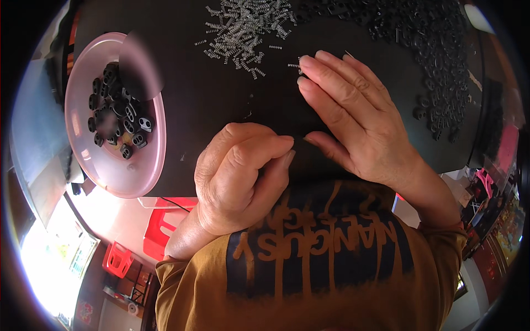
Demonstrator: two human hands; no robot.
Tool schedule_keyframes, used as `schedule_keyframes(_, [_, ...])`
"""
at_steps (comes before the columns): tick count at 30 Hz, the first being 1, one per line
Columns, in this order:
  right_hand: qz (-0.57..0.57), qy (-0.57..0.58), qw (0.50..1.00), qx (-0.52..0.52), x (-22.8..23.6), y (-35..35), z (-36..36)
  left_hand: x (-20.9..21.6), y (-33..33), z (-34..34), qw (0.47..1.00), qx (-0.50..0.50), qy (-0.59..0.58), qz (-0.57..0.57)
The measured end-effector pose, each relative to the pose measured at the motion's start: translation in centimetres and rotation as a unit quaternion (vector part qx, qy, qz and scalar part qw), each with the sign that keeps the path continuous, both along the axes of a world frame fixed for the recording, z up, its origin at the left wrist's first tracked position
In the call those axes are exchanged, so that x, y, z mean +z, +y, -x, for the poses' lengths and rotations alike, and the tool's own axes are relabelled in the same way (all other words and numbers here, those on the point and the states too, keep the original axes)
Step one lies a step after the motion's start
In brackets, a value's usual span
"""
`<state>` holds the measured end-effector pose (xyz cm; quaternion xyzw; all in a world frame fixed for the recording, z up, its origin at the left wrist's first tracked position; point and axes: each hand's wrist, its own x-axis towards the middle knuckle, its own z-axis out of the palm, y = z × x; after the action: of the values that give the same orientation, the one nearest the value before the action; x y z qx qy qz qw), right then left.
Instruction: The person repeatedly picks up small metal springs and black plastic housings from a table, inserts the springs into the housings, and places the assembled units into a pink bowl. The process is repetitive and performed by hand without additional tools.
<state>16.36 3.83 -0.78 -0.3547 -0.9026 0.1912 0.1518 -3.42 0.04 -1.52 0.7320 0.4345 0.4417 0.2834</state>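
Observation:
My left hand (240, 174) is closed above the table's near edge, thumb and forefinger tips pinched together. Whatever it may hold is hidden or too small to name. To its right, my right hand (356, 110) reaches over the dark table (221, 99) with fingers stretched out and the thumb apart. Its fingertips are beside a small loose metal spring (293, 65), and I cannot tell whether they touch it. A heap of similar springs (243, 30) lies farther off. At the left stands a pink oval basin (116, 179) holding black two-hole cord locks (130, 113).
Many small black plastic parts (436, 71) spread over the far right of the table. A blurred dark patch overlaps the basin's far right rim. Red plastic stools (117, 259) stand on the floor at the lower left.

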Motion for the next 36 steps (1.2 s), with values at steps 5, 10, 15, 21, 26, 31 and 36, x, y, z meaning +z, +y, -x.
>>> schedule_keyframes(5, [-0.062, 0.028, 0.998, -0.01, -0.4, 0.0, -0.7, -0.2, 0.0, 0.0, 1.0, -0.003, -0.005, 0.001])
schedule_keyframes(10, [-0.068, -0.009, 0.996, -0.055, 0.2, 0.4, -0.3, -0.1, 0.0, -0.1, 1.0, -0.002, -0.003, 0.005])
schedule_keyframes(15, [-0.065, -0.016, 0.996, -0.063, 0.1, 0.5, -0.2, 0.0, 0.1, -0.1, 1.0, -0.005, -0.007, 0.013])
schedule_keyframes(21, [-0.096, 0.017, 0.992, -0.078, -0.1, 1.3, 0.2, 0.0, 0.2, -0.2, 1.0, -0.006, -0.01, 0.014])
schedule_keyframes(26, [-0.212, 0.061, 0.974, -0.054, -2.2, 3.3, 0.0, 0.3, 0.1, -0.2, 1.0, -0.002, -0.008, 0.024])
schedule_keyframes(31, [-0.131, 0.061, 0.985, -0.095, 0.1, 2.8, 0.7, 0.2, 0.2, -0.3, 1.0, -0.001, -0.006, 0.023])
schedule_keyframes(36, [-0.075, 0.143, 0.98, -0.12, 0.4, 3.9, 1.5, 0.2, 0.2, -0.2, 1.0, -0.001, -0.003, 0.022])
